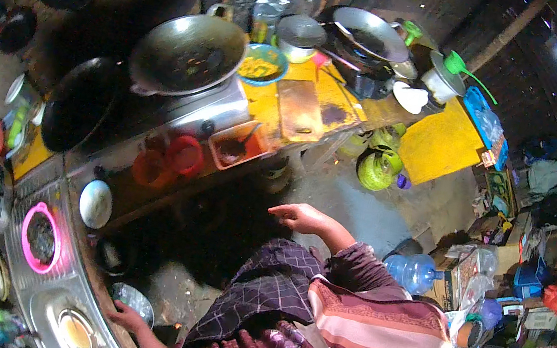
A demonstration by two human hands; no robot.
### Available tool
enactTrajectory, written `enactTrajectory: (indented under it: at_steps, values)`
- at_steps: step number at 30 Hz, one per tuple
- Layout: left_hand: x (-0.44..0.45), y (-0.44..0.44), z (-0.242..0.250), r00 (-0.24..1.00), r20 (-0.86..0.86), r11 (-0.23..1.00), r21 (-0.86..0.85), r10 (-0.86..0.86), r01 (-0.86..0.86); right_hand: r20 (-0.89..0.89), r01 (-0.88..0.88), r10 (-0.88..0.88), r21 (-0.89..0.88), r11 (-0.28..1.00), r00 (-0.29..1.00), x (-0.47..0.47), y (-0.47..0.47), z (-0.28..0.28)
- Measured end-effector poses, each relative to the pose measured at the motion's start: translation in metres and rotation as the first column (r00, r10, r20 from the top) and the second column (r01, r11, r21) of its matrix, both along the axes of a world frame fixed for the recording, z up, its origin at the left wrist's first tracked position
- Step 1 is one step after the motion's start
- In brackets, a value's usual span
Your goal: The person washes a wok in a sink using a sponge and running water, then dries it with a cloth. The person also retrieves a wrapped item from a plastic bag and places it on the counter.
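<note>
My left hand (127, 316) is at the front edge of the metal sink unit (112, 306), beside a metal bowl (134, 300) that sits lower down; whether it grips anything cannot be told. My right hand (296, 216) hangs over the floor in front of the counter, fingers bent, with nothing seen in it. A pink-rimmed basin (41, 237) with dark contents rests on the drainboard, and a round container (76, 332) lies in the sink bowl. A large wok (190, 56) sits on the stove (224, 105). Near it are an orange tray (239, 146) of red sauce and a wooden board (299, 109).
A blue bowl of yellow food (263, 65), a second wok (370, 34) and a lidded pot (443, 80) stand along the counter. Green gas cylinders (377, 169) stand below. A water jug (413, 273) and boxes are behind my right arm. A white lid-like disc (95, 204) is at the counter edge.
</note>
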State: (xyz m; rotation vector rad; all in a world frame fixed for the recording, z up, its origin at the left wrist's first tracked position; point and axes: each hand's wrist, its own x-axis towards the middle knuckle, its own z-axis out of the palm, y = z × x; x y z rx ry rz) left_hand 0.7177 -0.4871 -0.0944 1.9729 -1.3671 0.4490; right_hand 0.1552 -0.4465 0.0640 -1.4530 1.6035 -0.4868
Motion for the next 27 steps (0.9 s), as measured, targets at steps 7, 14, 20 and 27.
enactTrajectory:
  at_steps: [7, 14, 20, 27]
  values:
    - [-0.309, 0.038, 0.003, 0.619, -0.579, 0.697, 0.119, -0.53, 0.707, 0.012, 0.258, -0.26, 0.094, 0.961, 0.965, -0.163, 0.102, 0.007]
    - [-0.446, -0.006, 0.078, 0.448, -0.655, 0.388, 0.247, -0.608, 0.888, 0.033, 0.573, -0.585, 0.161, 0.804, 0.811, -0.293, 0.221, 0.012]
    - [-0.528, -0.039, 0.123, 0.463, -0.738, 0.417, 0.267, -0.492, 0.869, 0.136, 0.563, -0.598, 0.225, 0.795, 0.79, -0.332, 0.2, -0.001]
    - [-0.689, -0.13, 0.179, 0.038, -0.885, 0.172, -0.047, -0.463, 0.984, 0.309, 0.581, -0.603, 0.169, 0.796, 0.736, -0.379, 0.149, 0.012]
